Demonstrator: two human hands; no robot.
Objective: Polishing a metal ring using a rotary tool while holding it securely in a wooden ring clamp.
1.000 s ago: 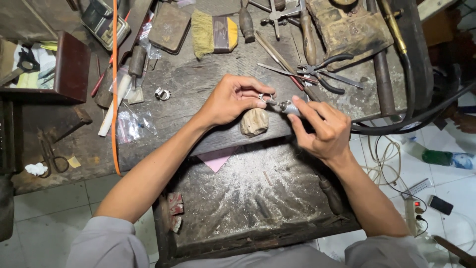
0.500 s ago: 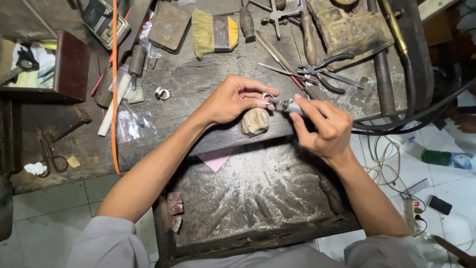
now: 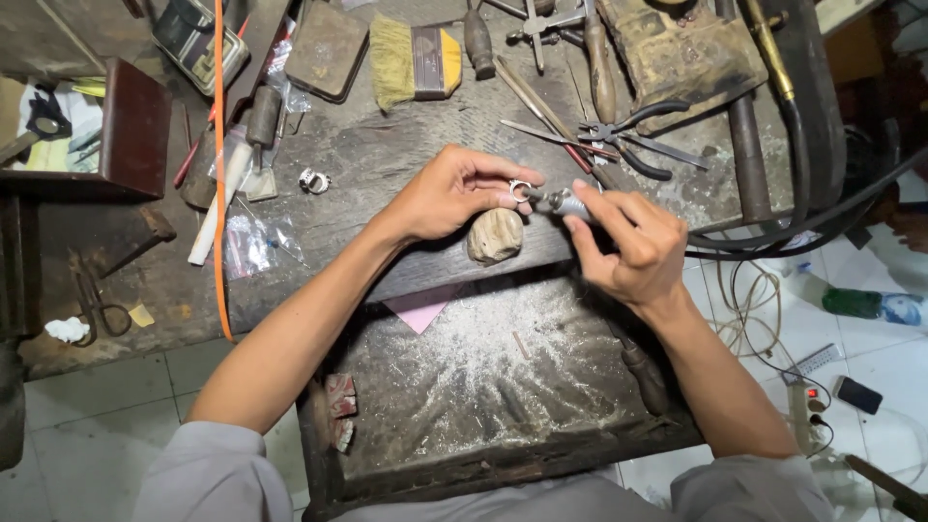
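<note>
A worn, dark wooden workbench (image 3: 387, 164), scarred and cluttered with tools, stands over a pale tiled floor (image 3: 97, 425); a pull-out tray (image 3: 483, 387) dusted with light filings projects toward the seated person. Left hand (image 3: 454, 193): fingers curled together, thumb and fingertips pinching a small silver ring (image 3: 520, 190) just above the bench edge. Right hand (image 3: 628, 242): closed in a pen-like grip around a slim grey rotary handpiece (image 3: 565, 203), whose tip meets the ring. The ring appears as a thin bright metal band, largely hidden by the fingertips; its finer detail cannot be made out. Directly below the ring, a rounded tan bench peg (image 3: 495, 235) juts from the bench edge, just beside the left hand's fingers. A thick black hose (image 3: 802, 222) runs from near the right hand away toward the right side of the bench. Behind the hands lie black-handled pliers (image 3: 628, 130) with slender files (image 3: 541, 97) beside them. Farther back rests a yellow-bristled brush (image 3: 416, 63). To the left, well apart from the hands, a second small silver ring (image 3: 311, 181) lies near a white stick (image 3: 217, 208) and a clear plastic bag (image 3: 256, 246). An orange cord (image 3: 220, 174) crosses the bench from back to front. A pink paper scrap (image 3: 420, 311) lies in the tray beneath the left forearm. Nothing stands between the hands and the ring.
</note>
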